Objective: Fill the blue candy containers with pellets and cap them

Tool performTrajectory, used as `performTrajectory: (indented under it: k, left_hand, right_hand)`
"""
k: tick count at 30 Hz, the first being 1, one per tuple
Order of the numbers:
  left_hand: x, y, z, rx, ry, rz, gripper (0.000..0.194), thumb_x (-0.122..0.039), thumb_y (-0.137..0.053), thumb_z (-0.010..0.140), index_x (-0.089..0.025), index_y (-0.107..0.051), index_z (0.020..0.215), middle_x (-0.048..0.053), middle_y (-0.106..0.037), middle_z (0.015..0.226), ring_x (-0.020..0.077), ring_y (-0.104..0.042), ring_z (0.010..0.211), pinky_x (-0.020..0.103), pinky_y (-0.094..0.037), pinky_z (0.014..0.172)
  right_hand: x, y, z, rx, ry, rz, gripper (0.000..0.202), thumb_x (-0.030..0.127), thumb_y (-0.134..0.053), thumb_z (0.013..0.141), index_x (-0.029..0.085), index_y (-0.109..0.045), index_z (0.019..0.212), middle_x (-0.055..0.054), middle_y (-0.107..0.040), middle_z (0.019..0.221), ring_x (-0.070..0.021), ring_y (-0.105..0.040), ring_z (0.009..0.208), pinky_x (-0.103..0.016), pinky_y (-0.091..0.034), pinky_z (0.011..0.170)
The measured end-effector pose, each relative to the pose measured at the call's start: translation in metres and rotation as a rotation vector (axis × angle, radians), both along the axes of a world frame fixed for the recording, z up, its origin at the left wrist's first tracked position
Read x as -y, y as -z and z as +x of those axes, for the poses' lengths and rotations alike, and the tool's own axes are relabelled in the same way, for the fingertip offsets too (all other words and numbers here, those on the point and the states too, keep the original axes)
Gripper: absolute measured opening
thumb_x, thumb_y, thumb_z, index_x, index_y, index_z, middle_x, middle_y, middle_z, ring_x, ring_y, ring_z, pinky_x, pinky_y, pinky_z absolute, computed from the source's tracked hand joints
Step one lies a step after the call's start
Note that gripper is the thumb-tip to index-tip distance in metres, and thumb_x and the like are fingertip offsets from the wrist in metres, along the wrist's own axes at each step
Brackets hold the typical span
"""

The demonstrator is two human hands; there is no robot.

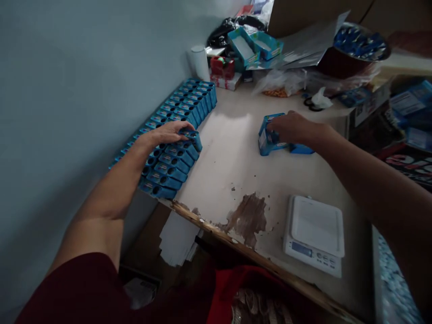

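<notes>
1. My left hand [169, 132] is pinching a small blue carton [195, 139]. The thumb and fingers are closing on its end nearer the wall [84, 90], and its other end is poking out toward the middle of the worktop [224, 148].

2. That carton is sitting among the rows of blue cartons [173, 172], which are lining up along the wall on my left. Round dark holes are showing in many of their tops.

3. My right hand [293, 128] is reaching across to a blue box [270, 140] on the far right part of the worktop. My fingers are touching its top side, but they are hiding there, so I cannot tell if they are gripping it. Another blue box [302, 149] is lying just beside it, partly under my hand.

4. To do this well, I am thinking of a soft pinch on the left, because thin card is probably bending easily. Lining that carton up with its neighbors, without bumping them, is seeming wise.

5. On the right, holding the sides and not pushing down on the top is looking safer to me.

6. The white scale [315, 234] is resting near my right arm, so I am minding my elbow there.
</notes>
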State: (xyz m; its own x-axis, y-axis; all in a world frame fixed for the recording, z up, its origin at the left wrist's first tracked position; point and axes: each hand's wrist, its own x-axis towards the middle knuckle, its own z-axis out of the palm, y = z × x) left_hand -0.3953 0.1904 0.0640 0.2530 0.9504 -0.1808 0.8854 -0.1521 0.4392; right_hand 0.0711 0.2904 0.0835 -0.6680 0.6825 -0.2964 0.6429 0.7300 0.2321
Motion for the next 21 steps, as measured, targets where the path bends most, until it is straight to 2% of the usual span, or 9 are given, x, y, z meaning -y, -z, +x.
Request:
performTrajectory:
  k: [3,6,9,12,15,18,21]
  left_hand:
    - [0.011,0.003,0.004,-0.081,0.007,0.015,0.067,-0.053,-0.066,0.087,-0.023,-0.071,0.147,0.015,-0.075,0.147,0.0391,-0.068,0.137,0.055,-0.051,0.126]
    - [0.028,0.016,0.029,-0.193,-0.037,0.118,0.067,-0.057,-0.062,0.099,-0.023,-0.065,0.158,0.018,-0.068,0.157,0.0425,-0.058,0.151,0.064,-0.036,0.137]
    - [0.045,0.033,0.055,-0.245,-0.117,0.212,0.069,-0.049,-0.077,0.098,-0.022,-0.061,0.16,0.022,-0.061,0.164,0.0449,-0.048,0.16,0.072,-0.024,0.14]
    - [0.052,0.044,0.067,-0.201,-0.178,0.271,0.052,-0.036,-0.076,0.101,-0.022,-0.065,0.149,0.021,-0.064,0.158,0.0428,-0.051,0.158,0.075,-0.023,0.14]
    - [0.052,0.046,0.067,-0.197,-0.183,0.283,0.041,-0.039,-0.074,0.104,-0.023,-0.069,0.141,0.018,-0.068,0.152,0.0408,-0.055,0.155,0.072,-0.024,0.141]
    - [0.051,0.042,0.066,-0.248,-0.186,0.261,0.052,-0.044,-0.073,0.105,-0.023,-0.066,0.152,0.019,-0.067,0.156,0.0411,-0.054,0.157,0.07,-0.027,0.141]
    - [0.052,0.032,0.069,-0.302,-0.183,0.254,0.066,-0.049,-0.072,0.108,-0.024,-0.056,0.167,0.021,-0.061,0.166,0.0418,-0.052,0.16,0.074,-0.023,0.142]
  right_hand:
    - [0.012,-0.007,-0.009,0.015,-0.022,-0.026,0.009,0.021,-0.085,0.092,0.02,-0.085,0.101,-0.012,-0.084,0.107,-0.0298,-0.074,0.103,-0.046,-0.048,0.106]
    - [0.04,-0.018,-0.019,-0.016,0.033,-0.08,0.014,0.031,-0.09,0.093,0.019,-0.086,0.098,-0.014,-0.083,0.105,-0.0329,-0.075,0.103,-0.042,-0.048,0.095]
    - [0.081,-0.031,-0.012,-0.066,0.138,-0.096,0.013,0.033,-0.085,0.098,0.02,-0.085,0.1,-0.017,-0.084,0.109,-0.0359,-0.076,0.101,-0.04,-0.046,0.082]
    - [0.129,-0.044,0.023,-0.093,0.273,-0.041,0.019,0.044,-0.079,0.101,0.026,-0.082,0.094,-0.016,-0.084,0.102,-0.0375,-0.077,0.095,-0.041,-0.041,0.072]
    - [0.183,-0.046,0.079,-0.111,0.423,-0.022,0.02,0.049,-0.077,0.096,0.031,-0.08,0.089,-0.009,-0.082,0.09,-0.0362,-0.078,0.088,-0.04,-0.039,0.069]
    - [0.237,-0.032,0.132,-0.164,0.563,-0.049,0.025,0.055,-0.072,0.088,0.032,-0.081,0.087,-0.006,-0.081,0.083,-0.0352,-0.078,0.082,-0.038,-0.039,0.069]
    - [0.276,-0.009,0.16,-0.228,0.64,-0.017,0.032,0.06,-0.065,0.084,0.031,-0.08,0.082,-0.008,-0.078,0.074,-0.0364,-0.077,0.076,-0.039,-0.038,0.068]
